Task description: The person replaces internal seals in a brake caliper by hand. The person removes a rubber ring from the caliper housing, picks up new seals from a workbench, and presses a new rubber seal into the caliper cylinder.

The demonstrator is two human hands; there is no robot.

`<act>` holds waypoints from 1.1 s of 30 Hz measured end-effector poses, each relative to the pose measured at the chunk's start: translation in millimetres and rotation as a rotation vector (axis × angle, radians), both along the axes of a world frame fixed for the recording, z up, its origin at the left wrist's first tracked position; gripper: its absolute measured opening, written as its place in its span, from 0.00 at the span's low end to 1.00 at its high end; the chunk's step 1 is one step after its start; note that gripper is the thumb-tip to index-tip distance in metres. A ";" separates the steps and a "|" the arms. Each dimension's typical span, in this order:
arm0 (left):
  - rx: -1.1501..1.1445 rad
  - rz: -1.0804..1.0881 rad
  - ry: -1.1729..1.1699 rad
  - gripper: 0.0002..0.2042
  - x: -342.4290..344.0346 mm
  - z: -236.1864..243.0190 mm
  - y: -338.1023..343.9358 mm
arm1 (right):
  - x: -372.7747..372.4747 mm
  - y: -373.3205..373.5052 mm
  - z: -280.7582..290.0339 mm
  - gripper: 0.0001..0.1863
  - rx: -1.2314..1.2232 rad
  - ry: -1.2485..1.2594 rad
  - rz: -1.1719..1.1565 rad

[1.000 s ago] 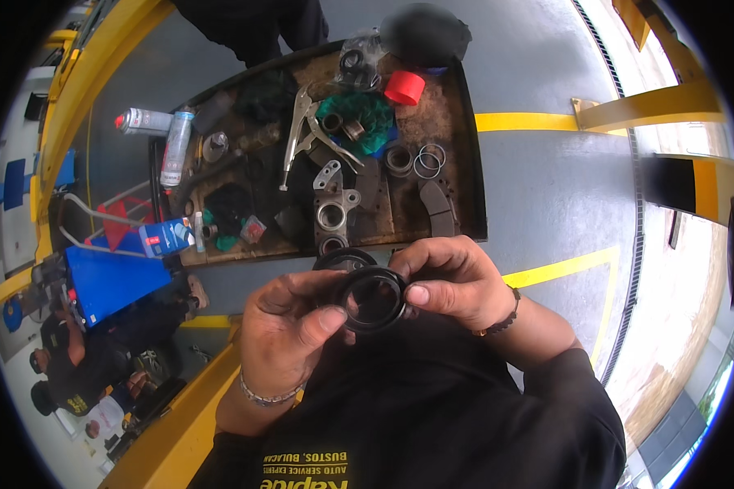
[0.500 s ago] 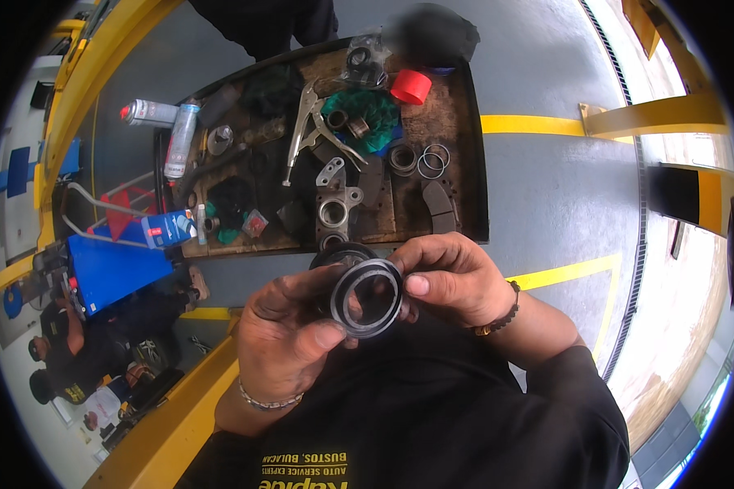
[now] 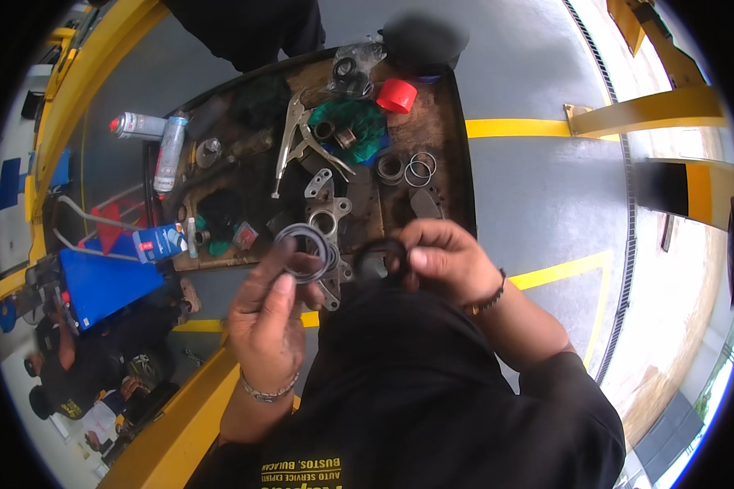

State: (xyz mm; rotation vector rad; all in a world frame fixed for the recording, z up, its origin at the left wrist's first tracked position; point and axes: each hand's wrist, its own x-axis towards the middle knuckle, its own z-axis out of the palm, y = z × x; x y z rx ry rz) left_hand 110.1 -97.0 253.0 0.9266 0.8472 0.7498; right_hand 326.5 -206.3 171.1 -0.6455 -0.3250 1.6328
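My left hand [image 3: 267, 322] is closed on a grey-and-black seal ring [image 3: 324, 243], its thumb and fingers pinching the ring's lower left side. To its right, my right hand [image 3: 457, 267] pinches a black ring [image 3: 362, 259], blurred by motion. The two rings are apart, both held in front of my body at the workbench's near edge. Beyond them a metal knuckle [image 3: 340, 205] with a round bore lies on the bench, partly hidden by the left-hand ring. A brake pad [image 3: 426, 203] rests just beyond my right hand.
The dark-edged wooden workbench [image 3: 440, 138] carries locking pliers [image 3: 288, 151], a bearing ring [image 3: 390, 169], two thin rings [image 3: 418, 168], a red cap [image 3: 396, 95] and green plastic [image 3: 367, 134]. Spray cans [image 3: 170, 155] stand left. A person's dark-clothed legs [image 3: 253, 33] are across the bench.
The rings, held together before, have come apart. My left hand has moved left with the grey-and-black seal ring; my right hand keeps the black ring. The view has shifted slightly.
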 end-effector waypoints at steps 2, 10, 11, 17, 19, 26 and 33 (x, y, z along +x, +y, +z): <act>0.049 0.077 0.069 0.22 -2.4 -6.0 4.1 | 24.1 13.1 -22.1 0.12 -0.122 -0.473 -0.081; -0.085 0.045 0.045 0.17 -21.3 -35.6 11.9 | 93.5 39.6 -120.9 0.11 -0.156 -2.127 -0.120; -0.079 0.041 0.025 0.15 -24.5 -37.9 12.3 | 93.2 38.2 -122.5 0.11 -0.147 -2.179 -0.105; -0.143 0.067 -0.041 0.10 -29.6 -36.6 12.2 | 91.0 23.0 -123.6 0.15 -0.181 -2.225 -0.106; -0.163 0.073 -0.007 0.09 -31.0 -28.2 12.7 | 73.0 25.6 -100.0 0.18 -0.180 -2.072 -0.145; -0.178 -0.018 -0.009 0.07 -38.5 -14.2 13.3 | -28.7 45.9 12.6 0.21 0.120 -0.588 0.041; -0.203 -0.042 0.011 0.08 -42.1 -4.8 9.4 | -54.1 52.2 19.6 0.15 0.065 -0.181 0.196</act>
